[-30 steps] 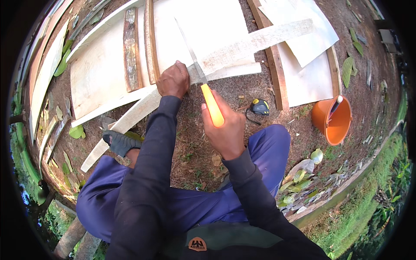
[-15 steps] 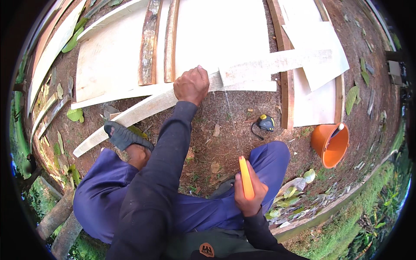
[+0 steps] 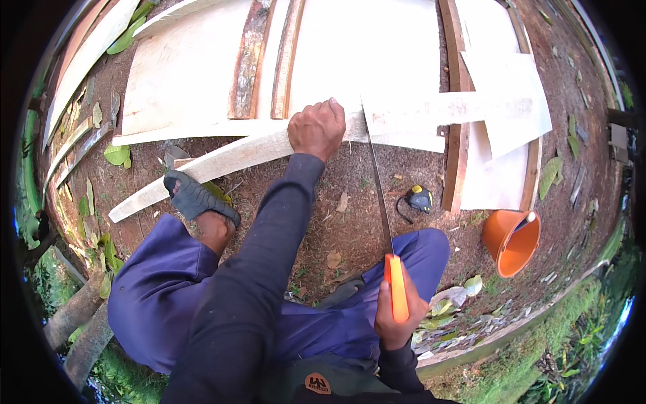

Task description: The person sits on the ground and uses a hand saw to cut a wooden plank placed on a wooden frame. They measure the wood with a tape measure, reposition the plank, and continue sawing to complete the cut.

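A long pale wooden plank (image 3: 249,153) lies crosswise, its left stretch under my sandalled foot (image 3: 198,196). My left hand (image 3: 316,129) is closed around the plank, just left of the place where the saw crosses it. In my right hand (image 3: 396,330), low in front of my knee, is the yellow-orange handle of a handsaw (image 3: 381,192). Its thin dark blade points away from me and meets the plank at a dark line across the wood. Bright glare washes out the blade's far tip.
Pale boards (image 3: 182,87) and wooden battens (image 3: 287,60) lie beyond the plank. A black and yellow tape measure (image 3: 418,199) rests on the soil, left of an orange bucket (image 3: 501,246) with something pale-ended inside. Dry leaves (image 3: 447,316) litter the ground at right.
The right hand and saw have shifted down and slightly right, and the blade now shows plainly. The whole view has shifted a little; my left hand keeps its grip on the plank.
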Tool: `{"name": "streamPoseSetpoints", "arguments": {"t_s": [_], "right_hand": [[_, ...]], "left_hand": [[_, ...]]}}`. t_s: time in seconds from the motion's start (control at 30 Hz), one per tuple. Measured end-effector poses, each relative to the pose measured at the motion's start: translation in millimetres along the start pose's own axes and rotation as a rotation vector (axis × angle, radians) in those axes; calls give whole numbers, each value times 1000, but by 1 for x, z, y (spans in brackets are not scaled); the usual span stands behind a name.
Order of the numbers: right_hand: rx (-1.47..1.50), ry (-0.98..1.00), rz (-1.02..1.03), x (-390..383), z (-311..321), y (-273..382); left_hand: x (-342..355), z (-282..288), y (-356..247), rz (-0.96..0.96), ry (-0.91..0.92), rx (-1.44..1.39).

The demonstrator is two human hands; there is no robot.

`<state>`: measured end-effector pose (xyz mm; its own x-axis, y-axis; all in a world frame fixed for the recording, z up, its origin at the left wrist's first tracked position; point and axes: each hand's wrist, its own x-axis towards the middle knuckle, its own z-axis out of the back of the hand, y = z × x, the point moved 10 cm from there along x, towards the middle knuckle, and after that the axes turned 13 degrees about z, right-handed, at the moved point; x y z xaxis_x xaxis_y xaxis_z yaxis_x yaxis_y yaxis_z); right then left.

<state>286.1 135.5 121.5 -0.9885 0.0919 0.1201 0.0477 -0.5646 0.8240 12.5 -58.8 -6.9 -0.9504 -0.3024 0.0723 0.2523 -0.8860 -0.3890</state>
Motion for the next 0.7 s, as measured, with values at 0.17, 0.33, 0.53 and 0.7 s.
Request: {"name": "streamPoseSetpoints", "arguments": {"t_s": [0.17, 0.33, 0.53, 0.7], "right_hand": [[34, -89, 90, 128, -62, -17], [-15, 61, -40, -20, 4, 18], [72, -113, 90, 111, -51, -16], [68, -96, 128, -11, 1, -3]], "left_hand": [[9, 8, -1, 52, 60, -85], [-7, 4, 0, 25, 6, -58], [4, 5, -6, -21, -35, 8], [-2, -4, 8, 70, 19, 2]]}}
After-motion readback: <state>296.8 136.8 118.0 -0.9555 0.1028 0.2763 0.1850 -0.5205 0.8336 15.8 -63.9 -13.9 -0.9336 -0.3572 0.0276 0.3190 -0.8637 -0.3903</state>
